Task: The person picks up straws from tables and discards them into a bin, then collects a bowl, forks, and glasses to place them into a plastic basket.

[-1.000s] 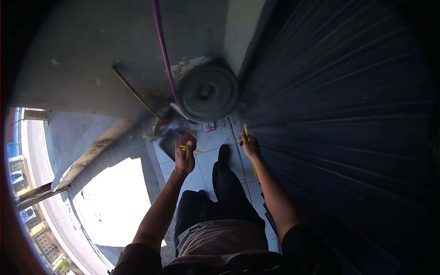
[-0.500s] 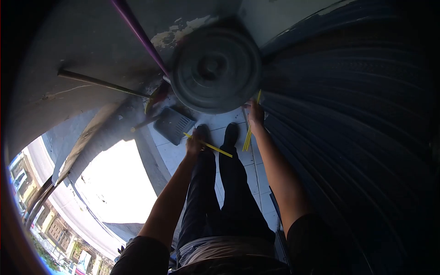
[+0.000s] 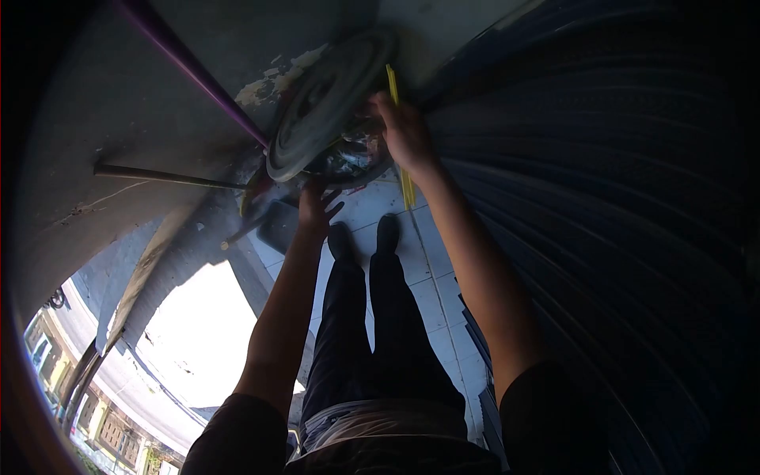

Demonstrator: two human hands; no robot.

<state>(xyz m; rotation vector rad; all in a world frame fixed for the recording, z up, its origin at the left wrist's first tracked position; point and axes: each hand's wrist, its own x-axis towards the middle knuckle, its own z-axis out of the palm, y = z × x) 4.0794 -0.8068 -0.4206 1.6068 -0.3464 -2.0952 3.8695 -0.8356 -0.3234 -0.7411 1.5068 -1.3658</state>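
A round grey lid (image 3: 321,103) stands tilted up over a bin, and mixed rubbish (image 3: 348,158) shows in the opening below it. My right hand (image 3: 402,131) is at the lid's right side, closed round thin yellow sticks (image 3: 408,186) that poke out above and below it. Whether its fingertips also touch the lid is too dark to tell. Just under the lid's lower edge is my left hand (image 3: 317,207), its fingers apart and no stick visible in it.
A purple pole (image 3: 194,67) leans in from the upper left. Below it a thinner stick (image 3: 166,176) reaches toward the bin. A grey dustpan (image 3: 277,226) lies on the tiled floor (image 3: 427,301). Dark ribbed shutter (image 3: 602,206) fills the right side.
The lid has gone from lying flat to tilted, uncovering the rubbish. My right hand has risen with its sticks. My left hand has moved up to the bin, and the yellow stick it held is gone from it.
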